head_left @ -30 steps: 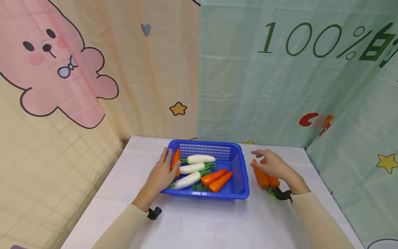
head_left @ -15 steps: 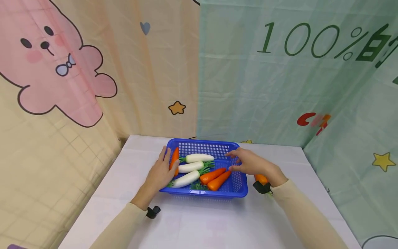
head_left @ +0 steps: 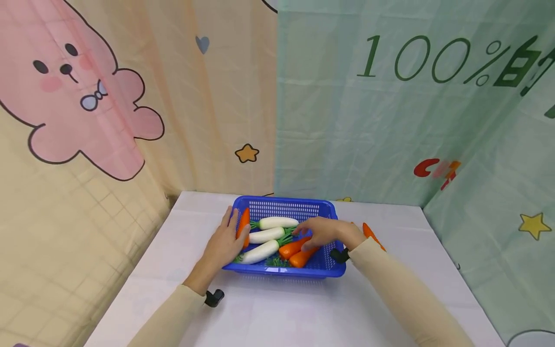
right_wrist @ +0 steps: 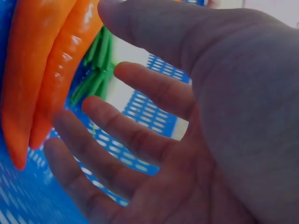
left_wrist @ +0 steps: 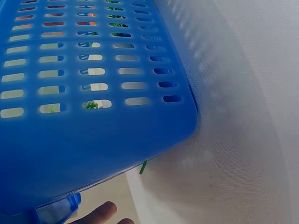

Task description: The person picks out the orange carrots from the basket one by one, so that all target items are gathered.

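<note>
A blue perforated basket (head_left: 282,271) stands on the table. My left hand (head_left: 222,243) rests along its left rim with fingers extended, beside a carrot (head_left: 244,221) lying inside. In the left wrist view, only fingertips (left_wrist: 103,212) show below the basket's side. My right hand (head_left: 322,231) is over the basket's interior, above two carrots (head_left: 299,260), partly covering them. Its fingers are spread and slightly bent in the right wrist view, the palm holding nothing. To the left lie three white radishes (head_left: 260,253) with green tops.
Outside the basket on the right, more carrots (head_left: 370,234) lie on the white tablecloth (head_left: 277,313), partly hidden by the right arm. Printed curtains (head_left: 347,120) hang behind the table and at both sides.
My right hand has moved left, from the carrots on the table to above the carrots in the basket. The left hand stays on the rim.
</note>
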Motion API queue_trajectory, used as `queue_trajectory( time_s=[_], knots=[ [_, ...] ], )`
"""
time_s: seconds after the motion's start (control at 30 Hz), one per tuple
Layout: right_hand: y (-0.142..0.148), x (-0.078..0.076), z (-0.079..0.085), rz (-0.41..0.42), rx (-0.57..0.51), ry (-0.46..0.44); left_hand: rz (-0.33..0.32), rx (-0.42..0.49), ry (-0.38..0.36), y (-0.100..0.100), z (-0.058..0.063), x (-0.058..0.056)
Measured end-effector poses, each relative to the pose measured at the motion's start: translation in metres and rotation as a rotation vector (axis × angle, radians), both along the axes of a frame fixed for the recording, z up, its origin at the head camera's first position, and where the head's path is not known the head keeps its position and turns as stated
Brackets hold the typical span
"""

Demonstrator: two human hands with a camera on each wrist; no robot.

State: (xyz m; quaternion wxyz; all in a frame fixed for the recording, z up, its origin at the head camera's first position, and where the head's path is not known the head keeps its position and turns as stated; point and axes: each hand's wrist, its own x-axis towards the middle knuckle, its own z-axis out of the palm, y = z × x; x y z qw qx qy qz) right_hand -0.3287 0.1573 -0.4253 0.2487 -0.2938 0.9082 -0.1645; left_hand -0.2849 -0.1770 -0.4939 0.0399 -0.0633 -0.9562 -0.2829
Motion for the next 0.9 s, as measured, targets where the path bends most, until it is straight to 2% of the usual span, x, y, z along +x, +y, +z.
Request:
queue_trajectory(
  time_s=[0.17,0.4,0.63,0.9],
  knots=[
    [-0.009,-0.015,-0.015,-0.002,0.028,-0.033,-0.004,-0.001,0.012,0.0,-0.002,0.001],
    [-0.016,-0.03,-0.028,-0.038,-0.029,-0.104,0.002,-0.001,0.013,0.001,0.0,0.001],
    [-0.017,-0.035,-0.038,-0.04,-0.042,-0.118,0.007,-0.004,0.01,0.002,0.002,0.002],
    [-0.016,-0.036,-0.04,-0.018,-0.029,-0.114,0.008,-0.008,0.019,0.002,0.0,0.001]
  ],
)
